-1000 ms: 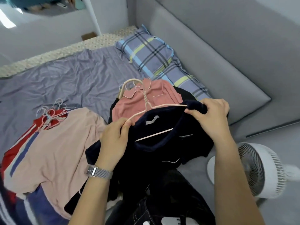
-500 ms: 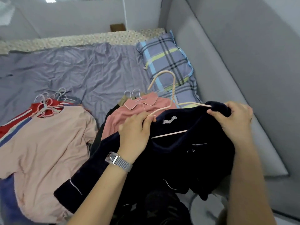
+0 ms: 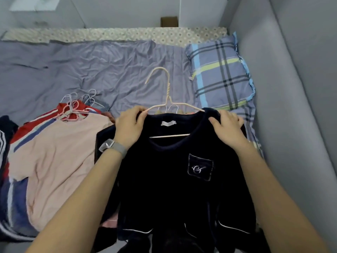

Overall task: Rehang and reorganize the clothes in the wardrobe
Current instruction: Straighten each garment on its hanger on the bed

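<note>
The left hand (image 3: 130, 126) gripped the left shoulder of the dark top (image 3: 175, 172), with thumb and fingers closed over the fabric and the arm of the hanger (image 3: 168, 105) at that point. The right hand (image 3: 228, 127) clamped the right shoulder of the same top, fingers curled into the cloth. The two hands stood apart, one at each shoulder. The top hung on the pale hanger, front facing the camera, chest pocket visible, held above the bed (image 3: 91, 70) at the centre of the view. The hanger hook pointed toward 12 o'clock. At 9 o'clock, a pink shirt (image 3: 60, 157) lay flat on the bed atop striped clothes, with a cluster of hangers (image 3: 78, 105) at its collar. A plaid pillow (image 3: 218, 73) lay at 1 o'clock.
</note>
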